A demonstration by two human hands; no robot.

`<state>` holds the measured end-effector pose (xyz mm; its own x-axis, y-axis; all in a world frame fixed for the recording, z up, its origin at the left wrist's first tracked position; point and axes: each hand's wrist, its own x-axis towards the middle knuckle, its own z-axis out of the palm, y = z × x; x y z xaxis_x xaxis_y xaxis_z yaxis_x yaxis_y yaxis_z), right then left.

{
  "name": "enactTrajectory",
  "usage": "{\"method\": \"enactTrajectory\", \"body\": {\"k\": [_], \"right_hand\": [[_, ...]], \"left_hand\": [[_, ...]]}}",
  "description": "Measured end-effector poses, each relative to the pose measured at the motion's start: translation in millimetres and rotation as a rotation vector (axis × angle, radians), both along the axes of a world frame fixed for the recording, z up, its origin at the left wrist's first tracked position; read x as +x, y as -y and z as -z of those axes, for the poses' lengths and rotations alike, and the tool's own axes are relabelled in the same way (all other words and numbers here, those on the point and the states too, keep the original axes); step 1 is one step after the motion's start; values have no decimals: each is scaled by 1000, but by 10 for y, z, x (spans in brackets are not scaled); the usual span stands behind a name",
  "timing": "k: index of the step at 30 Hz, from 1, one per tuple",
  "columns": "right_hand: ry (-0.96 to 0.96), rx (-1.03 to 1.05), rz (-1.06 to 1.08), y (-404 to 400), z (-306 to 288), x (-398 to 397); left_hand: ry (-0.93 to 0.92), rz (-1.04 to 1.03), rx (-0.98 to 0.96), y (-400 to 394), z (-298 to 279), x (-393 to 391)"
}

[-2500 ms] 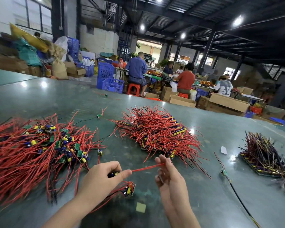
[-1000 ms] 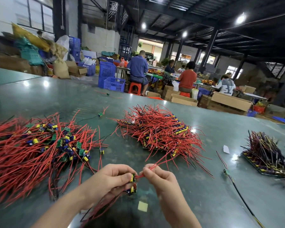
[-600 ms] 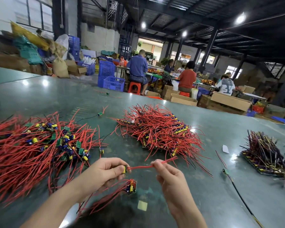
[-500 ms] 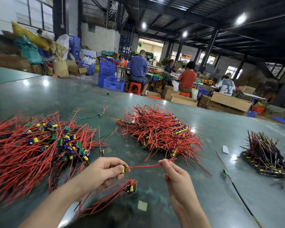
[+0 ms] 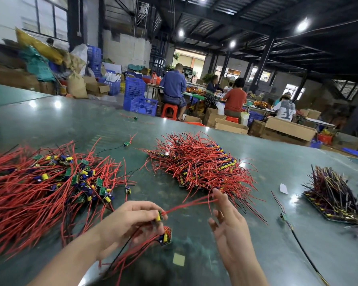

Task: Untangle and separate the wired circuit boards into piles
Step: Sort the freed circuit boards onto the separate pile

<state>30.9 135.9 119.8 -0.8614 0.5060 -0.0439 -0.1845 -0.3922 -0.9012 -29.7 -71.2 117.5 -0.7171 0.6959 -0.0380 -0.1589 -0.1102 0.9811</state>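
We see the left hand (image 5: 124, 221) with fingers curled, pinching a small circuit board (image 5: 159, 216) at their tips. Its red wires (image 5: 189, 203) run to the right hand (image 5: 228, 226), whose fingers are spread loose, the wire ends beside the fingertips (image 5: 216, 191); a second board (image 5: 165, 237) lies on the surface (image 5: 194, 240) just below the left fingers.

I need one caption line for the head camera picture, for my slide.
Left hand holds a wired circuit board; right hand is open beside its red wires.

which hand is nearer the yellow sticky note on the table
Left. The left hand is up and left of the note, with a small board hanging near it. The right hand is further off, up and right.
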Motion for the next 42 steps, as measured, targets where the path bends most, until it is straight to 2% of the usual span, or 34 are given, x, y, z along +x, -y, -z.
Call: {"method": "enactTrajectory", "body": {"k": [3, 6, 9, 11, 14, 15, 16, 17, 20, 22, 24, 28, 32, 35, 38, 42], "right_hand": [[-22, 1, -17, 68, 4, -27], [-55, -35, -81, 107, 14, -31], [-102, -28, -181, 157, 15, 13], [-114, 190, -98, 211, 42, 49], [-183, 755, 302, 267, 133, 59], [-189, 862, 395, 272, 145, 53], [-183, 884, 410, 285, 141, 52], [-161, 838, 328, 294, 129, 50], [-20, 597, -90, 379, 80, 34], [2, 509, -184, 435, 87, 28], [-32, 421, -177, 431, 86, 33], [-69, 348, -158, 374, 46, 52], [-72, 448, -175, 396, 66, 61], [-102, 470, -180, 424, 73, 69], [-82, 447, -197, 438, 71, 74], [-82, 363, -214, 418, 57, 59]], "left_hand": [[36, -161, 173, -37, 9, -8], [173, -289, 423, -19, -15, -62], [331, -362, 576, 18, -39, -98], [386, -395, 614, 1, -37, -98], [326, -420, 628, -58, -8, -71], [285, -428, 627, -79, 1, -52], [245, -435, 624, -106, 4, -28], [203, -439, 617, -132, 11, -1], [72, -405, 549, -190, 42, 90], [-43, -324, 444, -212, 70, 153], [-154, -231, 327, -247, 98, 201], [-201, -197, 237, -272, 132, 204], [23, -189, 287, -278, 142, 187], [120, -119, 191, -291, 171, 201], [72, 31, 90, -288, 160, 233], [23, 6, 17, -287, 147, 225]]}}
